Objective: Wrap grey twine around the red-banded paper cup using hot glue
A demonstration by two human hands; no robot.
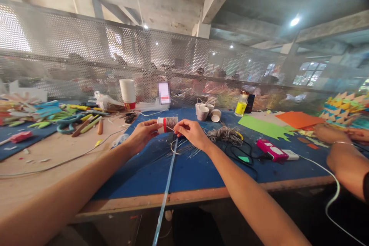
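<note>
My left hand [143, 132] is wrapped round a paper cup [167, 123] lying on its side, white with a red band and partly wound with grey-brown twine. My right hand [188, 131] pinches the twine right beside the cup's wound end. A thin blue strip [166, 193] runs from under my hands toward me and off the table edge. A loose loop of cord [175, 147] lies on the blue mat [187, 169] just below my hands.
A tangle of twine [225, 134] lies right of my hands. Small wrapped cups [206, 112], a yellow bottle [241, 104], green and orange paper [268, 127], a pink glue gun [272, 150], a white cup stack [127, 93] and scissors [67, 122] lie about. Another person's hands [340, 138] work at the right.
</note>
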